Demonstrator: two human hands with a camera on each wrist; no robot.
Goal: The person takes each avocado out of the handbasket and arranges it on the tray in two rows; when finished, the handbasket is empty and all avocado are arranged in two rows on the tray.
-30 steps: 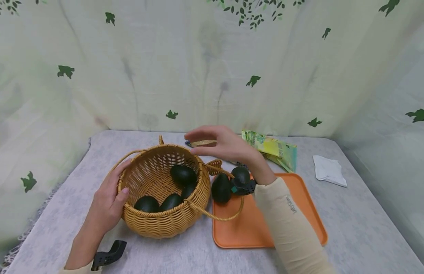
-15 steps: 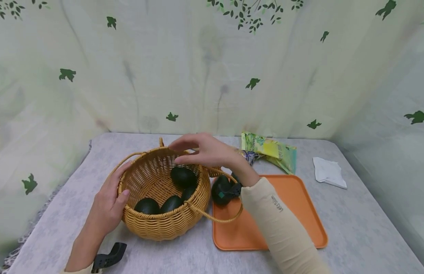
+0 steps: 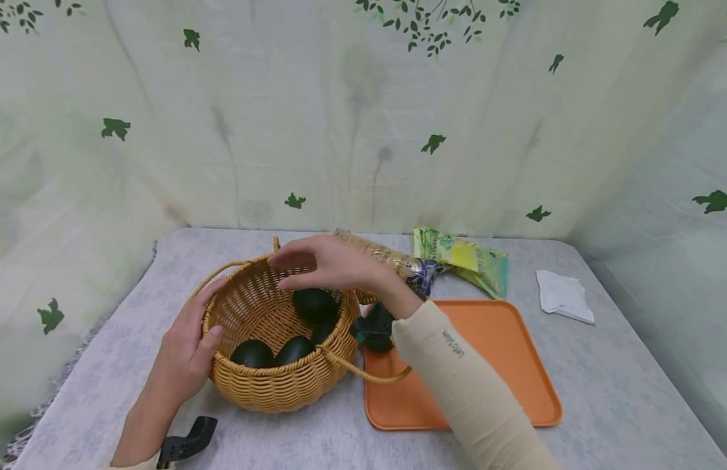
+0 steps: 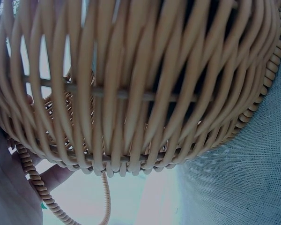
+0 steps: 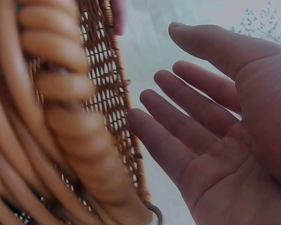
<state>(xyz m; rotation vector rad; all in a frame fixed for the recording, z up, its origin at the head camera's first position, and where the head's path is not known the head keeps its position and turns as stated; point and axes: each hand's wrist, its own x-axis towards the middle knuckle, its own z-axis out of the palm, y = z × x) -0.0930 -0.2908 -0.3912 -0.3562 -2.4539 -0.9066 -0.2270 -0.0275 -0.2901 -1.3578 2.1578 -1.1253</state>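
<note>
Head view: the left hand (image 3: 184,356) cups the wicker basket (image 3: 269,385) by its near-left wall, thumb on the rim. The right hand (image 3: 334,264) hovers over the basket, fingers spread and empty. 4 dark avocados (image 3: 314,303) lie inside. An orange tray (image 3: 493,339) sits just right, snack packets (image 3: 463,258) behind.

Left wrist view: basket weave (image 4: 131,84) fills the frame.

Right wrist view: open palm (image 5: 225,140) beside the basket wall (image 5: 107,93).

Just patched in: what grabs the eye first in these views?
The wicker basket at centre-left of the grey table, with dark green avocados inside. The right hand hovers open over its rim while the left hand holds its near side. Beside it on the right lies an orange tray.
</note>
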